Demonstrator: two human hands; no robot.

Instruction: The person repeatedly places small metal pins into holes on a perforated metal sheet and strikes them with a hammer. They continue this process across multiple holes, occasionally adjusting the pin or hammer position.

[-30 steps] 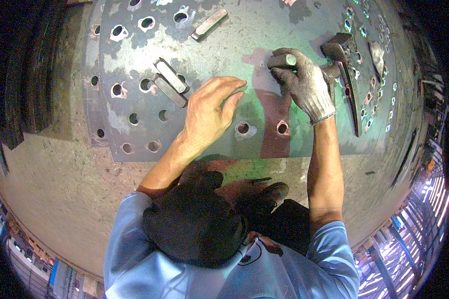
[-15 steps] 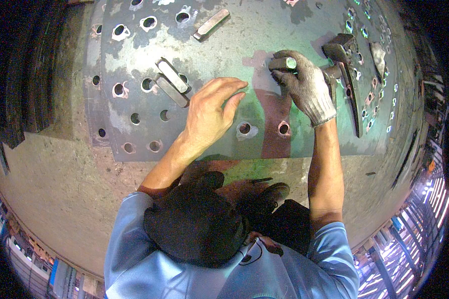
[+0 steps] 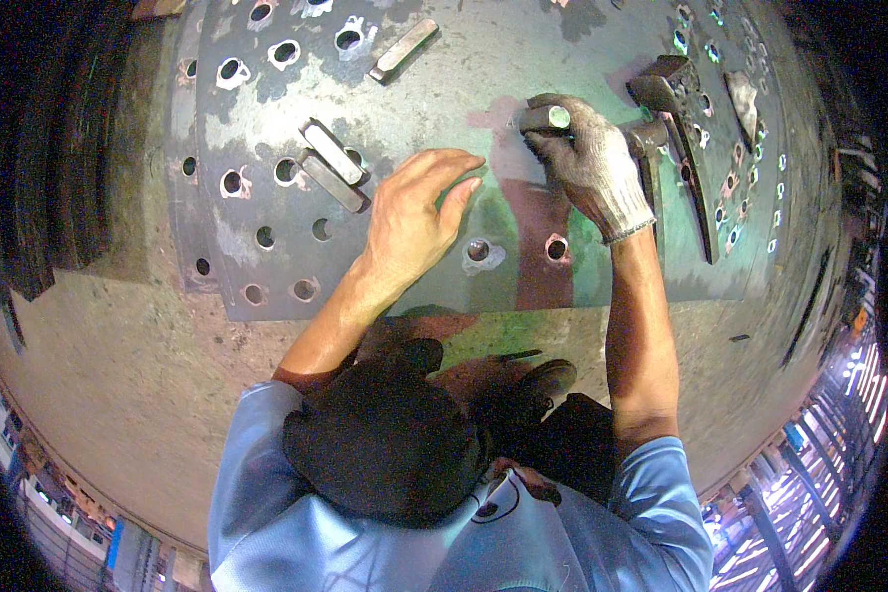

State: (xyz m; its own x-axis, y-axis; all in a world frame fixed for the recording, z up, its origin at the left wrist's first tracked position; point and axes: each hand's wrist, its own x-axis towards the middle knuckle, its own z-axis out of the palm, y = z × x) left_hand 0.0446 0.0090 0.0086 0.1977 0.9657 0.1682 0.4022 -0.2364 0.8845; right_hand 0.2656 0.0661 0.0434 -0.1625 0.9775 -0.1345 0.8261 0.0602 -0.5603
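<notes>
My right hand wears a greyish-white knit glove and is closed around a short dark metal bar with a bright round end, above the steel plate. The gloved fingers hide the rest of the bar. To its left, my left hand is bare, its fingers bent and the thumb apart, nothing between them. Beside my left hand, two flat steel bars lie side by side on the plate. A similar bar rests farther off. Right of the glove lies a hammer with a dark head and long handle.
Another hammer-like tool lies partly behind my right hand. A crumpled pale cloth or glove is at the right. Many cut holes with rough rims pierce the plate. Concrete floor borders its near edge. Dark stacked material stands left.
The plate and its tools have shifted slightly left in the picture. My right hand has moved a little left and up with the bar still in it; my left hand looks nearly unchanged.
</notes>
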